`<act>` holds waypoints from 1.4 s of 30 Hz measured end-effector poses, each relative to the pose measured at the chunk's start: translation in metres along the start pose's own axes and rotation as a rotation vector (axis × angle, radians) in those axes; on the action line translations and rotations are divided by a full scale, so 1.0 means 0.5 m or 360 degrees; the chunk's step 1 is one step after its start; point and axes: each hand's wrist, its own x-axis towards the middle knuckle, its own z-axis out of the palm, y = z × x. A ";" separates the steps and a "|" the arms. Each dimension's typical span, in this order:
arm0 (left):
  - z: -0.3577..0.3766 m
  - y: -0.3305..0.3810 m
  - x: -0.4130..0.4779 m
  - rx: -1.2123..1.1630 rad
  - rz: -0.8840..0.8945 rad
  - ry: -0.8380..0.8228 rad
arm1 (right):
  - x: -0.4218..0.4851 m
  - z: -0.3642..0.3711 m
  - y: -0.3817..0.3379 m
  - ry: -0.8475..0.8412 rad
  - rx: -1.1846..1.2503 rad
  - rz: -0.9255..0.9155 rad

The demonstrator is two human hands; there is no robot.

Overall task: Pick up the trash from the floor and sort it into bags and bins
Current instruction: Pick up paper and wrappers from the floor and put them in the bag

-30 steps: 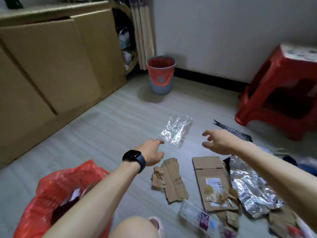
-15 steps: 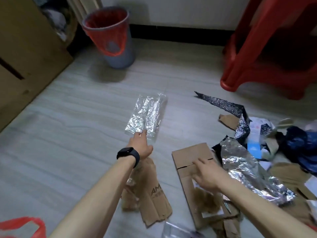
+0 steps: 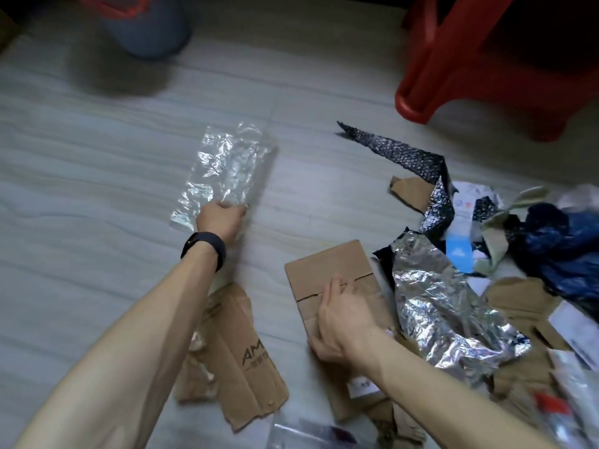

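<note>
The 2 hands each touch 1 piece of trash. At the upper left we see the lower part of a grey bin (image 3: 146, 27) with a red liner, standing on the pale floor (image 3: 64, 157). To its right and nearer to us lies a clear plastic wrapper (image 3: 227, 166), crinkled and flat on the floor. The left hand (image 3: 220, 220), a black watch (image 3: 205, 248) on its wrist, has its fingers curled over the wrapper's near edge and pinches it. Under that forearm we find a torn cardboard piece (image 3: 241, 361) (the printed letters "AM" show on it) lying flat. Next comes a flat cardboard carton (image 3: 324, 270) on the floor, where the right hand (image 3: 343, 319) rests, its fingers fairly straight on the top face and its thumb against the left edge. Just beside the carton, crumpled silver foil (image 3: 444, 312) overlaps more scraps. Beyond it a black speckled strip (image 3: 398, 153) points toward the red stool (image 3: 470, 76). At the far right we make out a dark blue bag (image 3: 557, 247) among paper and cardboard bits.
</note>
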 end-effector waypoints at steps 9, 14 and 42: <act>-0.191 0.068 -0.217 -0.0054 0.0366 -0.0360 | -0.093 -0.139 0.070 -0.0080 0.0911 -0.0027; -0.334 0.112 -0.398 -0.0006 0.0503 -0.0502 | -0.259 -0.292 0.083 0.0845 0.1917 0.0064; -0.538 0.029 -0.688 -0.0875 0.0323 -0.0478 | -0.616 -0.309 0.082 0.0855 0.2561 -0.0339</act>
